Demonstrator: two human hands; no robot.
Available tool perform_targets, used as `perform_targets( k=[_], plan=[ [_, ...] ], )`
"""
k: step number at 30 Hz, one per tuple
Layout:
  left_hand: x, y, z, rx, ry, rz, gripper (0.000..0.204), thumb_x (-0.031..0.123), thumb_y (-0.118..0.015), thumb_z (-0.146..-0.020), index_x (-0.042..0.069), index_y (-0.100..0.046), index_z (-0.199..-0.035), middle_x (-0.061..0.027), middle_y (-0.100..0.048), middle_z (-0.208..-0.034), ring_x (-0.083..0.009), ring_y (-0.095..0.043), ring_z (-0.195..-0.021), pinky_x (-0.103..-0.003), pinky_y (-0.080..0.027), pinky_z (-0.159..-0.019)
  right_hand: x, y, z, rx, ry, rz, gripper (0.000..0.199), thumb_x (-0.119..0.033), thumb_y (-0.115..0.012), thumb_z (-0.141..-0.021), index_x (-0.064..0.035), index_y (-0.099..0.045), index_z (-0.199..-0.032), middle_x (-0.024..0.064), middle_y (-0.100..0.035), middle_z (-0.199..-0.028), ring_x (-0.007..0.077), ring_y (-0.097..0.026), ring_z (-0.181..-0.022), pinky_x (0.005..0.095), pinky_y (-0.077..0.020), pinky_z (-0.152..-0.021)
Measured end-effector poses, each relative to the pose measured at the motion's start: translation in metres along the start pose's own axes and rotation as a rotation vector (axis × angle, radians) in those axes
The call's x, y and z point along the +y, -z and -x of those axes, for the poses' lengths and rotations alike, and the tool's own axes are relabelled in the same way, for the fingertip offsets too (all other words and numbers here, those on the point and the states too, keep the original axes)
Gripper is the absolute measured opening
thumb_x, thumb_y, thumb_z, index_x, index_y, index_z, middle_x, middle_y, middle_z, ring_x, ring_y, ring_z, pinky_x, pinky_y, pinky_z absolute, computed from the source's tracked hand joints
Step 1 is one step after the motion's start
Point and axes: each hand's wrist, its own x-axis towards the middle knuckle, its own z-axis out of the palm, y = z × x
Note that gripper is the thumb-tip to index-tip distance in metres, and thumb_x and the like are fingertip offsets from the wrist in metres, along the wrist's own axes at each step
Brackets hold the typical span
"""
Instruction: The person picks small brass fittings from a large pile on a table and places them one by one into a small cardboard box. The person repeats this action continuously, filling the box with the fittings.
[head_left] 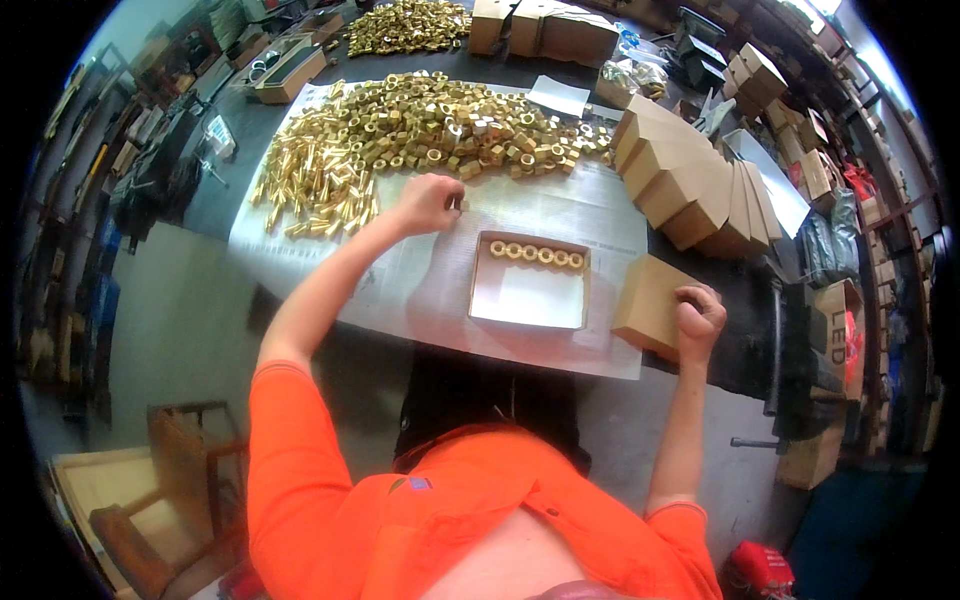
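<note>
My left hand [428, 203] is closed at the near edge of a big heap of brass nuts [450, 125], with a small brass piece seeming to show at its fingertips. Left of it lies a pile of longer brass fittings [315, 180]. An open shallow cardboard box [528, 300] sits in front of me with one row of brass nuts [536, 254] along its far wall. My right hand [698, 318] is curled on the right edge of a closed brown cardboard box [648, 305] next to the open one.
Paper sheets [420, 290] cover the dark table. A fanned row of brown boxes [690, 180] stands at the right. More brass parts [405, 25] and boxes [545, 30] lie at the back. Shelves of cartons [820, 180] line the right; a wooden chair [170, 480] sits lower left.
</note>
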Motion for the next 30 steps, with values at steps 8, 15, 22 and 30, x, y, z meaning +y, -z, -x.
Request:
perform_targets(
  k=[8,15,22,30],
  plan=[
    [-0.007,0.025,-0.007,-0.526,0.468,0.515,0.025,0.018,-0.072,-0.073,-0.005,-0.068,-0.081,-0.0074,-0.064,-0.065,-0.0124,-0.062,-0.052,-0.025,-0.049,-0.048,0.0,0.0,-0.001,0.0,0.011,0.0,0.021,-0.003,-0.051,-0.063,0.0025,-0.065,-0.077,0.0128,-0.065,-0.083,0.0219,-0.061,-0.081,0.0273,-0.0466,-0.076],
    [-0.008,0.01,-0.002,-0.206,0.294,0.22,0.021,0.019,-0.066,-0.077,0.0,-0.068,-0.085,-0.0123,-0.066,-0.068,-0.0206,-0.065,-0.058,-0.032,-0.051,-0.054,0.003,0.001,-0.001,0.003,0.021,0.01,0.02,-0.003,-0.051,-0.064,0.0025,-0.065,-0.077,0.0124,-0.065,-0.082,0.0217,-0.061,-0.081,0.0273,-0.0466,-0.076],
    [0.016,-0.007,0.02,0.014,0.181,-0.075,0.017,0.022,-0.064,-0.078,0.007,-0.066,-0.084,-0.0127,-0.066,-0.078,-0.0318,-0.064,-0.073,-0.042,-0.05,-0.065,0.0,0.0,0.001,0.013,-0.026,-0.002,0.02,-0.003,-0.051,-0.064,0.0023,-0.065,-0.076,0.0129,-0.065,-0.082,0.0223,-0.062,-0.081,0.0279,-0.0465,-0.077],
    [0.016,-0.01,0.019,0.014,0.178,-0.111,0.016,0.021,-0.063,-0.075,0.006,-0.066,-0.079,-0.0137,-0.065,-0.079,-0.032,-0.063,-0.073,-0.042,-0.05,-0.065,-0.003,0.0,0.0,0.027,0.008,0.025,0.02,-0.003,-0.051,-0.063,0.0015,-0.065,-0.076,0.0126,-0.065,-0.083,0.0231,-0.062,-0.083,0.0284,-0.0469,-0.078]
  ],
)
